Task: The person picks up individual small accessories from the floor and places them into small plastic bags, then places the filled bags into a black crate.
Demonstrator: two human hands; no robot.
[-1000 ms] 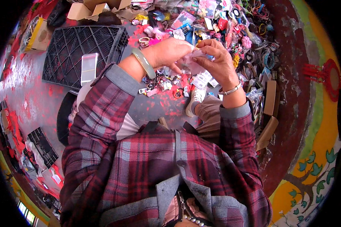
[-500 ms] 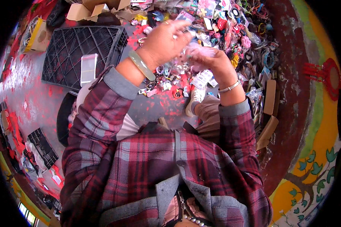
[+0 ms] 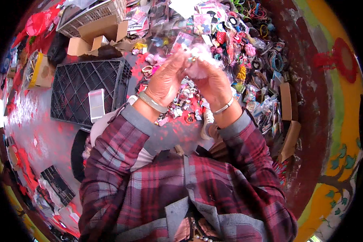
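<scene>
A fluffy pale pink thing (image 3: 201, 69) is raised between my two hands, over the pile of small goods; blur hides its exact kind. My left hand (image 3: 165, 82), with a pale green bangle at the wrist, has its fingertips closed at the left side of the fluff. On the other side, my right hand (image 3: 213, 84) grips it, thumb and fingers drawn together; a silver bangle sits on that wrist. Beneath them lie many small hair accessories (image 3: 185, 94), some on cards. A pink scrunchie-like piece (image 3: 250, 50) rests further right in the pile.
At left, a black plastic crate (image 3: 84, 86) carries a stack of clear sleeves (image 3: 96, 104). Behind it stand an open cardboard box (image 3: 97, 37) and a pale basket (image 3: 92, 18). Bagged goods and cardboard flaps (image 3: 288, 103) line the right, beside a painted wall (image 3: 330, 44).
My hands have drawn closer together around the pale pink fluff; the left has come lower and turned inward. The view has shifted, showing more of the far side.
</scene>
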